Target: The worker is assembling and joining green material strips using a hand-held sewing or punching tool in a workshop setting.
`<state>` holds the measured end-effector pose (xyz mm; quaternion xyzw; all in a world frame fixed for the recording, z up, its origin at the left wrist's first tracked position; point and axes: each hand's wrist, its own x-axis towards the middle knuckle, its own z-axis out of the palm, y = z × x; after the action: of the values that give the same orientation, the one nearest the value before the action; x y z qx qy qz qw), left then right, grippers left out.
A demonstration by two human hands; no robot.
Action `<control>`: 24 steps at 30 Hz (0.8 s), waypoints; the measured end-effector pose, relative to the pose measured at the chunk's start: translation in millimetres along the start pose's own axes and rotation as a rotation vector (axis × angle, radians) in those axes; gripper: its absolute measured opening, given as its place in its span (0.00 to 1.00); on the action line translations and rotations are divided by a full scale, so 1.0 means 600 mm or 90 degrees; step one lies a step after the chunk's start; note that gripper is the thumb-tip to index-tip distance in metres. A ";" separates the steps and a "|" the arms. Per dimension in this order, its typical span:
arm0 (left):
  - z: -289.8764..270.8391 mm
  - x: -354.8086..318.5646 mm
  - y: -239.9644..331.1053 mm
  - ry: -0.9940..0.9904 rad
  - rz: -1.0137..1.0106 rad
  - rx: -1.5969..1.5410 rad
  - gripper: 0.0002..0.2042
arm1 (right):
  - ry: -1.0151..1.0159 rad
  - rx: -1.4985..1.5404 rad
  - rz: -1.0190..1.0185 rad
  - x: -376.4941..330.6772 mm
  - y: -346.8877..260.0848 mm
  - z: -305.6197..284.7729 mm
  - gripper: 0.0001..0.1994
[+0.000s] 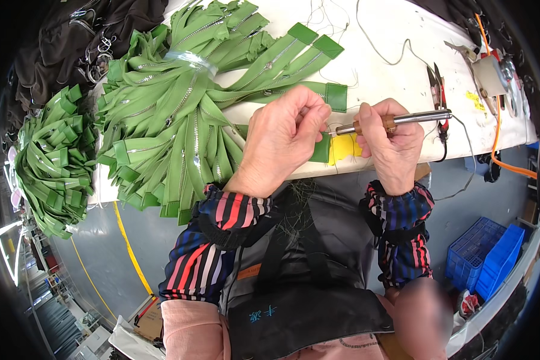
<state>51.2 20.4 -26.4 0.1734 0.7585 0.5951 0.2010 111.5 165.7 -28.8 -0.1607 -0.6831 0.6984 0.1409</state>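
Observation:
My left hand (282,141) is closed in a pinch, and whatever is between its fingertips is too small or hidden to make out. Just below those fingers a green zipper end tab (321,150) shows at the table edge, over a yellow patch (344,150). In my right hand (395,144) is a slim metal pen-like tool (426,116) with a brown grip, its tip pointing left toward the left fingertips. A large bundle of green zippers (186,102), tied with a clear band, fans out beside my left hand. Several zipper ends with dark green tabs (303,33) stick out to the right.
Another heap of green zippers (57,159) sits at the far left, near dark garments (48,54). Black-and-red snips (441,99) lie right of my right hand, beside loose wires and an orange cable (497,138). Blue crates (474,255) stand on the floor at lower right.

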 end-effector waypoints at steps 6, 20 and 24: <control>-0.067 -0.051 0.073 -0.367 0.140 0.143 0.05 | 0.130 0.173 -0.048 -0.001 -0.001 -0.016 0.09; -0.008 0.009 0.049 0.017 0.342 0.437 0.09 | 0.196 0.341 -0.070 0.017 -0.005 -0.017 0.10; 0.011 0.028 0.023 -0.053 0.392 0.519 0.09 | 0.237 0.329 -0.071 0.017 -0.009 -0.028 0.10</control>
<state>40.6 37.4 -15.9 0.4770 0.8339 0.2753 -0.0374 108.9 185.2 -23.9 -0.2066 -0.4538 0.7984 0.3375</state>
